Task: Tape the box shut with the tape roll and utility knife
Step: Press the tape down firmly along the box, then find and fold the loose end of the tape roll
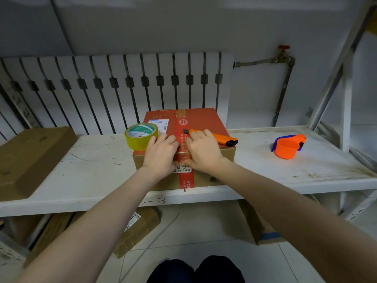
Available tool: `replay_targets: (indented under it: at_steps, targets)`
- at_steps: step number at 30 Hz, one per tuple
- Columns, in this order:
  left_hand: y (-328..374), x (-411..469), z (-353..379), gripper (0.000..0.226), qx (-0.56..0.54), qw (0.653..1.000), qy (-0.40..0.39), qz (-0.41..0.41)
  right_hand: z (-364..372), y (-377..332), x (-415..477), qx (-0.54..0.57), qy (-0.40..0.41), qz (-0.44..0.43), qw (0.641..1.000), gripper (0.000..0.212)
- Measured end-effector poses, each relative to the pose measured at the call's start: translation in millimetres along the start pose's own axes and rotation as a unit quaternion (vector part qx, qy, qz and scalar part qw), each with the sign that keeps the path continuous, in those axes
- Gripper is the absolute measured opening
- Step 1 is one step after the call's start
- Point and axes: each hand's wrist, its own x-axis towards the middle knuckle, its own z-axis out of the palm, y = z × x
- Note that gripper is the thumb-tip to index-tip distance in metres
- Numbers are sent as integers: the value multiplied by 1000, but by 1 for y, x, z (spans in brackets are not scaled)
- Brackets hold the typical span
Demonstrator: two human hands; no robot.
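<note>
A cardboard box (206,117) with a red top stands on the white shelf, flaps down, a red tape strip along its middle seam. My left hand (161,154) and my right hand (204,152) lie flat on the box's near top edge, either side of the seam, fingers spread, thumbs on the front face. A yellowish tape roll (140,136) sits on the box's left corner, just beyond my left hand. An orange utility knife (221,138) lies on the box top behind my right hand, its blade end pointing left.
An orange cup with a blue handle (285,147) stands on the white shelf (91,174) at the right. A flat brown carton (30,158) lies at the left. A radiator (122,86) is behind. More cartons sit under the shelf.
</note>
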Motion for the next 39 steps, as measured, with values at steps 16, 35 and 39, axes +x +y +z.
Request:
replay_targets:
  at_steps: [16,35,39]
  targets:
    - [-26,8,-30,43,-97,983,72,-137,-15,14,7,92,-13,-41,995,45]
    - [3,9,-52,32,-510,834,61,-200,-62,27,-7,470,124,150,861,60]
    - [14,2,-61,27,-543,820,84,-158,-75,23,-10,426,137,121,886,65]
